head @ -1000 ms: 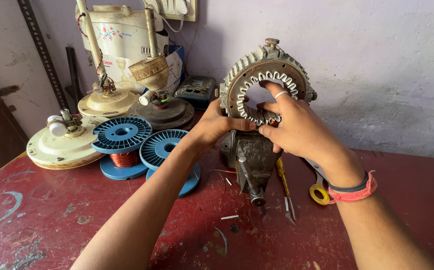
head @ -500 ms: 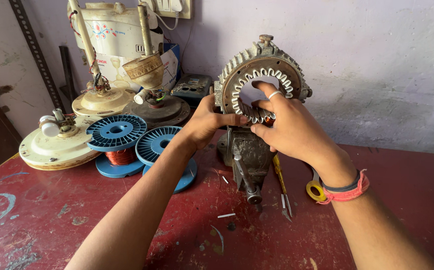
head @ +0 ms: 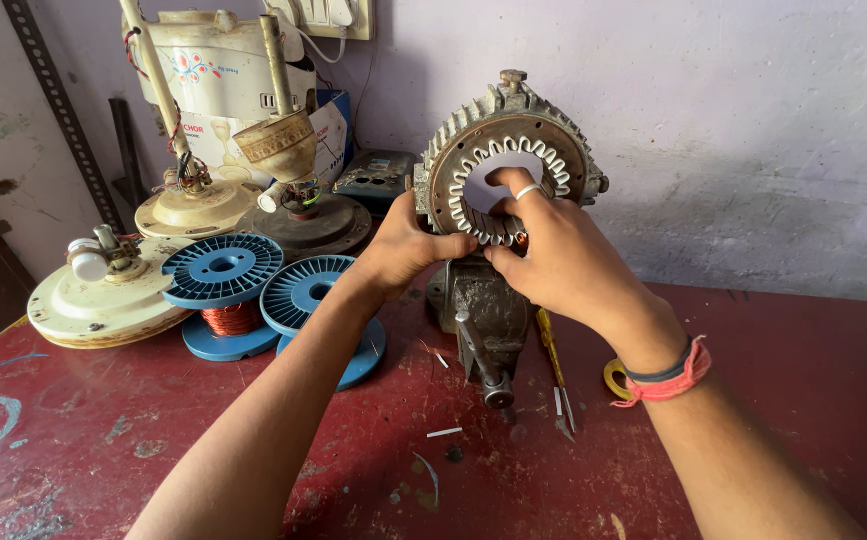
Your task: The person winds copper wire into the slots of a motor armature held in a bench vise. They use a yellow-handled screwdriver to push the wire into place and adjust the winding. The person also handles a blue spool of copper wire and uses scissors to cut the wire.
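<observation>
- One round motor stator [head: 509,150] stands on edge at about 12 o'clock, just above the centre of the view, clamped in one grey bench vise [head: 485,310] on the red table [head: 103,450].
- Its open bore faces the camera, so its central axis runs toward the viewer and away to the wall; the ring of pale slot teeth shows all round the hole.
- The vise handle slants down toward 6 o'clock below the stator.
- The left hand [head: 411,248] comes in from 7 o'clock; its fingers are curled shut on the stator's lower left rim, thumb pressed toward the slots.
- The right hand [head: 561,258] comes in from 4 o'clock; its fingers are bent and half closed, the fingertips [head: 498,180] reaching into the bore and touching the slots at the bottom of the ring. Whether they pinch anything there I cannot tell.
- One ring sits on a right-hand finger, and the right wrist has a dark band plus a red thread.
- Two blue wire spools [head: 221,272] sit at 9 o'clock, just beside each other; the left one carries copper wire.
- Three ceiling-fan bodies [head: 103,300] lie at 9 to 10 o'clock, near the wall.
- One yellow-handled screwdriver [head: 551,350] lies on the table just right of the vise, pointing toward 6 o'clock.
- One roll of yellow tape [head: 615,378] lies behind the right wrist.
</observation>
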